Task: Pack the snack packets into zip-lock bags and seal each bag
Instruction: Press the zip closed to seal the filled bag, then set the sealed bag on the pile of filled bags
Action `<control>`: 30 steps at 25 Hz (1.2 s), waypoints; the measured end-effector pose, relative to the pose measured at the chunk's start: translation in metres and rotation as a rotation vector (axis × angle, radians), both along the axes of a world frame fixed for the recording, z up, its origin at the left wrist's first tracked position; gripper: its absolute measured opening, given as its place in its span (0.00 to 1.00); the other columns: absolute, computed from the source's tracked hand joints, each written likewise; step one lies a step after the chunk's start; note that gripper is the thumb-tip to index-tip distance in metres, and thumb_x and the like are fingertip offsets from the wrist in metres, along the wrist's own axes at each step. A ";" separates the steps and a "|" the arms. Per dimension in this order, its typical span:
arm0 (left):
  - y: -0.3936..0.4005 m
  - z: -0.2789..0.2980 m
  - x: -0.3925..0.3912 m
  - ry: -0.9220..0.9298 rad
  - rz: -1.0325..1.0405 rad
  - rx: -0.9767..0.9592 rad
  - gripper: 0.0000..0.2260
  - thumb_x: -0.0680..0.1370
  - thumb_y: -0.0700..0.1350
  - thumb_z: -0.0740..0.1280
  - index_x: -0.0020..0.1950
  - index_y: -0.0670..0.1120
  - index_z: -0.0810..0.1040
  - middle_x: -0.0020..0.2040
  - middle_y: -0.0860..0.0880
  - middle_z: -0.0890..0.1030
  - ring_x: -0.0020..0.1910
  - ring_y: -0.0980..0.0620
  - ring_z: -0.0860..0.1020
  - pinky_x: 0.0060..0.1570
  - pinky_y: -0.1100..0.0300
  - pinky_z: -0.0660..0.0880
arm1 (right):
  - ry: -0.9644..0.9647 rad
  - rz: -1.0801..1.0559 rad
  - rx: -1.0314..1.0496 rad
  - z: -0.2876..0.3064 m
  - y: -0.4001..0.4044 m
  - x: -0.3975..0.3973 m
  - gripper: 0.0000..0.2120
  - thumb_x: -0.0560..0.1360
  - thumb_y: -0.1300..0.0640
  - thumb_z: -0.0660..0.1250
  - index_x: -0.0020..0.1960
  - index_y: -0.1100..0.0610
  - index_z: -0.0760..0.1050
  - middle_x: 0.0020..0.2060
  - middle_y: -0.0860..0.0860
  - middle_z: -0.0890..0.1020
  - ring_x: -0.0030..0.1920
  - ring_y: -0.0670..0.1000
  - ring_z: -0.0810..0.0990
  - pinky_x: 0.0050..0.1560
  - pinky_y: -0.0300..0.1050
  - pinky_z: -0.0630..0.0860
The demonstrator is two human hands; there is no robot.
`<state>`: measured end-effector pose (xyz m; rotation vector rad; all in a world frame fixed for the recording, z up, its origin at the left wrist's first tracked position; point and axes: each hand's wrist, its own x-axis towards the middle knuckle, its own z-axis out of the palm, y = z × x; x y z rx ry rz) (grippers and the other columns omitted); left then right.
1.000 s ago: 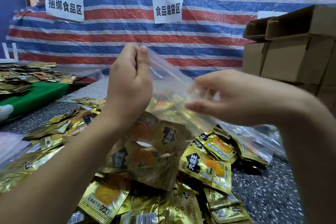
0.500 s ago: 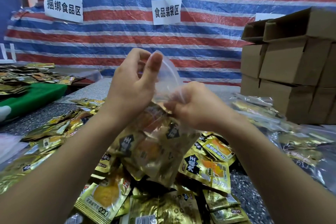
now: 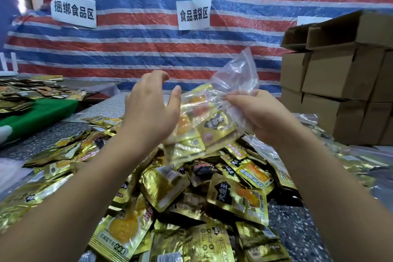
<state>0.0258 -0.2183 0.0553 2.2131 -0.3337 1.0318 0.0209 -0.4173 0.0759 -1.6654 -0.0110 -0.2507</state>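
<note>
I see the zip-lock bag held up above the heap, tilted, its clear open end rising toward the upper right and its filled lower part stuffed with gold snack packets. My right hand grips the bag along its right side, fingers curled into the crumpled plastic. My left hand sits just beside the bag's left edge with fingers spread and loosely bent, holding nothing; I cannot tell whether the thumb touches the plastic. Under both hands lies the pile of loose snack packets, gold foil with orange pictures, overlapping across the speckled grey tabletop. More filled clear bags lie to the right, near a stack of cardboard boxes. To the left a green surface carries more packets. Behind it all hangs a red, white and blue striped tarp with two white paper signs in black characters.
</note>
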 end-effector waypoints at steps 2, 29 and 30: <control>-0.001 -0.001 -0.001 -0.012 -0.030 -0.010 0.17 0.82 0.52 0.60 0.67 0.45 0.70 0.63 0.48 0.74 0.63 0.50 0.71 0.63 0.51 0.68 | 0.015 -0.082 0.194 -0.003 -0.010 0.011 0.12 0.79 0.62 0.66 0.60 0.65 0.74 0.43 0.58 0.83 0.35 0.51 0.82 0.40 0.45 0.81; -0.012 -0.011 -0.002 -0.051 -0.183 0.055 0.07 0.82 0.48 0.61 0.55 0.48 0.77 0.42 0.55 0.79 0.39 0.56 0.78 0.40 0.53 0.77 | 0.180 -0.042 0.785 -0.026 -0.051 0.028 0.17 0.84 0.52 0.55 0.58 0.66 0.74 0.47 0.59 0.81 0.47 0.55 0.82 0.36 0.44 0.81; -0.013 -0.012 -0.001 -0.052 -0.189 0.037 0.07 0.82 0.46 0.61 0.58 0.48 0.75 0.45 0.53 0.80 0.39 0.54 0.79 0.41 0.52 0.77 | 0.178 -0.013 0.723 -0.022 -0.045 0.024 0.15 0.83 0.53 0.56 0.55 0.64 0.75 0.43 0.57 0.81 0.43 0.53 0.82 0.33 0.42 0.81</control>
